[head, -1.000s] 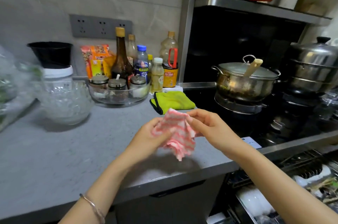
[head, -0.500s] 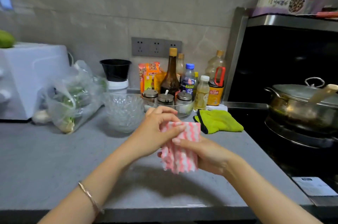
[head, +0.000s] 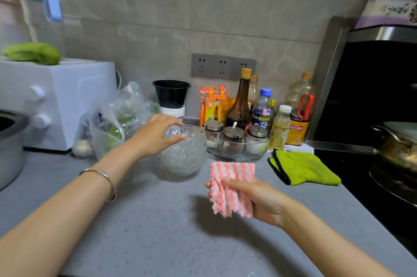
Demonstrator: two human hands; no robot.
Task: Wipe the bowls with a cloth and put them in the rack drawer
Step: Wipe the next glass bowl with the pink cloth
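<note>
1. Over the middle of the grey counter (head: pixel 158 231), the right hand (head: pixel 259 200) holds a folded pink-and-white cloth (head: pixel 232 188) clear of the surface. The thumb lies on top and the fingers are curled beneath.
2. The left hand (head: pixel 158 134) reaches the stack of glass bowls (head: pixel 182 154). Its fingers arch over the top rim and its thumb sits at the near side; whether they already pinch the glass, I cannot tell.
3. The bowls stand nested on the counter, just beside a glass tray of spice jars (head: pixel 237 145), with a plastic bag of greens (head: pixel 117 123) on their other side. No rack drawer is in view.
4. The patterned glass is probably stiff, brittle and slippery if damp, and the whole stack is likely heavy. Lifting one bowl by its rim looks safest, then cupping it underneath. The cloth looks soft, limp and light.
5. Open counter lies between the bowls and the person. Bottles (head: pixel 241 100) crowd behind, and a green cloth (head: pixel 302 170) lies to the right. Beyond it, a pot (head: pixel 394 141) sits on the stove, so swings that way look risky.
</note>
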